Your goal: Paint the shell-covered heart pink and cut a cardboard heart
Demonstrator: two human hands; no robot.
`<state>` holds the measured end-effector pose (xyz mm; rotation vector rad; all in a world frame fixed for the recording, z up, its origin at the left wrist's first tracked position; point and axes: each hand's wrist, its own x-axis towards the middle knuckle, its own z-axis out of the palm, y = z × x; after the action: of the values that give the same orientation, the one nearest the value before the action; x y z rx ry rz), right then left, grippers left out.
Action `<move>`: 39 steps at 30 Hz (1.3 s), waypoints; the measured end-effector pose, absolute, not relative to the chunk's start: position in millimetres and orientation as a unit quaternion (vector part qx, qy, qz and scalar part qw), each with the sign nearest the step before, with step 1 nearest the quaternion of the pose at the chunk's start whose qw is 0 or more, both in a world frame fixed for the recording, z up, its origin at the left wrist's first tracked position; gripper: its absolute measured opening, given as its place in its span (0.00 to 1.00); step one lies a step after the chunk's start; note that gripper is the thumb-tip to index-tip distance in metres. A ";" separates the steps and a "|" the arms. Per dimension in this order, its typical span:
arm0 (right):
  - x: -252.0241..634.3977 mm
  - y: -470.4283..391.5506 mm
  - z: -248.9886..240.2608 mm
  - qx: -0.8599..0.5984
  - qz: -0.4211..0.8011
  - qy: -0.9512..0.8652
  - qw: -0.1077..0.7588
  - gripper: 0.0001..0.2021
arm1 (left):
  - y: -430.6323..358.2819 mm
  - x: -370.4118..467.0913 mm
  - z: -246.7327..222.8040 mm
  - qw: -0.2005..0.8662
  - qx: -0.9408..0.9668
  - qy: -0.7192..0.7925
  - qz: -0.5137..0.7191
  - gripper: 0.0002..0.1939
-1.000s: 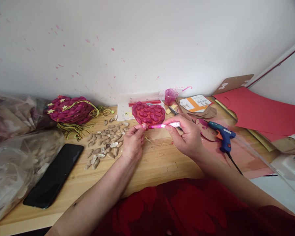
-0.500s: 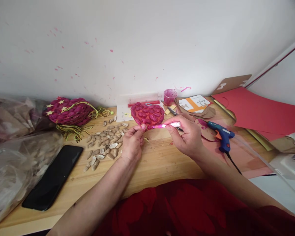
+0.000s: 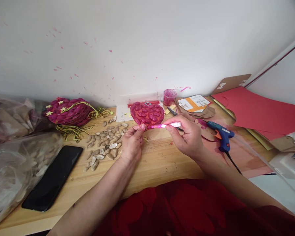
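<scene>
My left hand [image 3: 134, 139] is closed, thumb and fingertips pinched at the near edge of a round red piece [image 3: 143, 122] covered with pink-painted peanut shells. A small pink-painted peanut shell [image 3: 149, 127] shows at those fingertips, partly hidden by them. In my right hand [image 3: 186, 134] a slim white-handled paintbrush [image 3: 173, 125] lies level, its pink-stained end pointing left at that shell. Left of my hands, several unpainted peanut shells [image 3: 104, 141] are scattered over the wooden table [image 3: 159, 164].
A black phone [image 3: 52, 177] and plastic bags [image 3: 22, 170] lie at left, near stacked purple pieces [image 3: 71, 111]. Behind my hands stands a pink-stained cup [image 3: 169, 97]. Scissors [image 3: 172, 111], a blue glue gun [image 3: 222, 136] and red paper [image 3: 263, 111] are on the right.
Both hands hold nearly the same pose. The brush's pink end has shifted very slightly against the small shell, and the whole view has drifted a little.
</scene>
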<state>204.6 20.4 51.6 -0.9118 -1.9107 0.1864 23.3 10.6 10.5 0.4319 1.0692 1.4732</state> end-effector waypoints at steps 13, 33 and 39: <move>205.5 21.6 49.9 -0.370 0.077 -0.789 0.483 0.04 | 11.1 22.5 11.4 0.606 0.167 0.452 0.633 0.24; 207.5 22.4 49.8 -0.366 0.078 -0.786 0.492 0.03 | 12.4 20.1 12.0 0.643 0.129 0.425 0.624 0.24; 208.0 22.9 49.0 -0.373 0.079 -0.779 0.497 0.03 | 10.8 21.9 13.4 0.627 0.145 0.438 0.628 0.25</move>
<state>208.0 22.9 49.0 -0.9038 -1.8864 0.1913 21.9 10.8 13.4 0.3329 1.0034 1.4410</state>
